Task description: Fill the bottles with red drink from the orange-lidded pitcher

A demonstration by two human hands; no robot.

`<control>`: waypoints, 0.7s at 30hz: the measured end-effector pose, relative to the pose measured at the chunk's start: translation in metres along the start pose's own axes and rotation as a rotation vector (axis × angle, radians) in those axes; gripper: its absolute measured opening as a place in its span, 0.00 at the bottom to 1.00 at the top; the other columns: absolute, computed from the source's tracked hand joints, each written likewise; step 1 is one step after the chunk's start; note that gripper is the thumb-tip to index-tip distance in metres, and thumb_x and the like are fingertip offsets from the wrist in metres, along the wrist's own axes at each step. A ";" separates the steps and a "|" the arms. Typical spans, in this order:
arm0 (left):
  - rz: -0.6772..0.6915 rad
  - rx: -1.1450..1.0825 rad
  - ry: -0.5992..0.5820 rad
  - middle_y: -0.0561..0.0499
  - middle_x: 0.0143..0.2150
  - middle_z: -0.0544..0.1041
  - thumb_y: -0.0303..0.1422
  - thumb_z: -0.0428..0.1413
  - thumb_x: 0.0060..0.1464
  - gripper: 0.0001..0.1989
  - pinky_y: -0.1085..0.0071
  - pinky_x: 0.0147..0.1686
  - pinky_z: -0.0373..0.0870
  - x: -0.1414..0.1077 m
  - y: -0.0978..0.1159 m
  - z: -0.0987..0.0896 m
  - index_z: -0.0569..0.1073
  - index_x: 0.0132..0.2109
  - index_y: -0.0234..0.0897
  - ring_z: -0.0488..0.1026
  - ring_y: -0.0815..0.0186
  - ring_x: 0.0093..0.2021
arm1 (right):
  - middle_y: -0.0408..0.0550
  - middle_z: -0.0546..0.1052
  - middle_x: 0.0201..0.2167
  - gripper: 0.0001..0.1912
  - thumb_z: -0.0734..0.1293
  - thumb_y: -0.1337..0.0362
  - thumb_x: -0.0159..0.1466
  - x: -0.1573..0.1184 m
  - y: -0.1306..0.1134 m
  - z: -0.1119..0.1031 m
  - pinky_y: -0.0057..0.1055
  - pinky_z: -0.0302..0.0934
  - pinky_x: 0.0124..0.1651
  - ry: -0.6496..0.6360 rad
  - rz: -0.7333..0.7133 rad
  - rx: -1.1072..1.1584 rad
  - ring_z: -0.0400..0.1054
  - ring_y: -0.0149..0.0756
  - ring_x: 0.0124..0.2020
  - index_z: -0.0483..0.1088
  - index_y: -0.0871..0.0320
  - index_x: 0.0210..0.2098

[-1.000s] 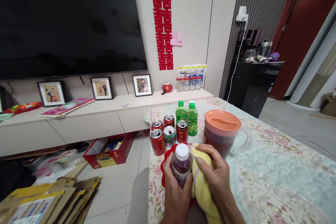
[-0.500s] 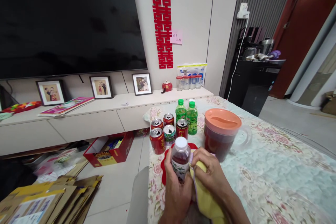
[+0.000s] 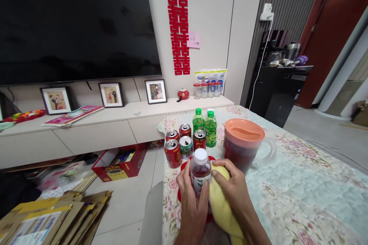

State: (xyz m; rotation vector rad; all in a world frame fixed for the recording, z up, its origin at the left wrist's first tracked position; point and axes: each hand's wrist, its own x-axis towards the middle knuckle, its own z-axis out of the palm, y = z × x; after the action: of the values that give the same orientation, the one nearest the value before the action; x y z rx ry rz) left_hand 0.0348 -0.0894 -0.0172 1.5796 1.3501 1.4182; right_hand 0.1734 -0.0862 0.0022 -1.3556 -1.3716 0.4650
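My left hand (image 3: pixel 191 203) is wrapped round a small clear bottle (image 3: pixel 200 172) with a white cap, dark reddish contents and a printed label. The bottle stands nearly upright above a red tray (image 3: pixel 183 165), which is mostly hidden by my hands. In my right hand (image 3: pixel 234 187) is a yellow cloth (image 3: pixel 220 203), pressed against the bottle's right side. Just beyond the bottle stand several drink cans, among them a red can (image 3: pixel 173 154) and a green-and-white can (image 3: pixel 186 147).
Two green bottles (image 3: pixel 211 130) are behind the cans. A pitcher (image 3: pixel 240 153) with an orange lid stands right of my hands on the flowered tablecloth (image 3: pixel 301 183). Left of the table, a red box (image 3: pixel 120 164) and flattened cardboard (image 3: pixel 57 214) lie on the floor.
The bottle has turned in my left hand, so its label faces differently, and it has shifted slightly right. My right hand's hold on the yellow cloth has changed, with the cloth bunched fuller.
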 end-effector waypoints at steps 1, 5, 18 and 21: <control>-0.005 0.001 -0.012 0.38 0.65 0.62 0.40 0.53 0.63 0.29 0.47 0.67 0.58 0.000 0.001 0.000 0.58 0.68 0.40 0.59 0.49 0.69 | 0.51 0.78 0.43 0.08 0.67 0.61 0.64 -0.001 -0.002 -0.002 0.37 0.66 0.50 0.054 -0.020 0.076 0.73 0.43 0.46 0.74 0.56 0.42; -0.033 -0.053 -0.049 0.38 0.68 0.59 0.41 0.54 0.62 0.31 0.49 0.69 0.56 0.000 0.000 -0.002 0.56 0.69 0.40 0.56 0.51 0.72 | 0.52 0.76 0.50 0.11 0.70 0.63 0.63 -0.007 -0.011 -0.006 0.38 0.67 0.55 0.242 -0.217 0.323 0.72 0.43 0.54 0.74 0.53 0.46; -0.054 -0.066 -0.064 0.39 0.68 0.61 0.34 0.58 0.57 0.34 0.51 0.68 0.59 0.004 -0.006 0.004 0.57 0.68 0.41 0.59 0.52 0.70 | 0.54 0.80 0.43 0.11 0.63 0.64 0.67 -0.001 -0.001 0.003 0.39 0.68 0.48 0.123 -0.269 -0.125 0.75 0.43 0.45 0.76 0.57 0.44; -0.065 -0.032 -0.043 0.39 0.64 0.62 0.33 0.59 0.54 0.33 0.51 0.67 0.60 0.003 -0.006 0.004 0.59 0.66 0.39 0.62 0.51 0.68 | 0.51 0.81 0.37 0.12 0.62 0.64 0.67 -0.002 0.004 0.002 0.37 0.68 0.43 0.071 -0.176 -0.172 0.75 0.42 0.39 0.78 0.56 0.40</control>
State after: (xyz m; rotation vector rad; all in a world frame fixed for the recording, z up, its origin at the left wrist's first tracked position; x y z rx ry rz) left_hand 0.0368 -0.0838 -0.0226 1.5235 1.3350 1.3535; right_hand 0.1729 -0.0865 -0.0025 -1.3611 -1.4835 0.1825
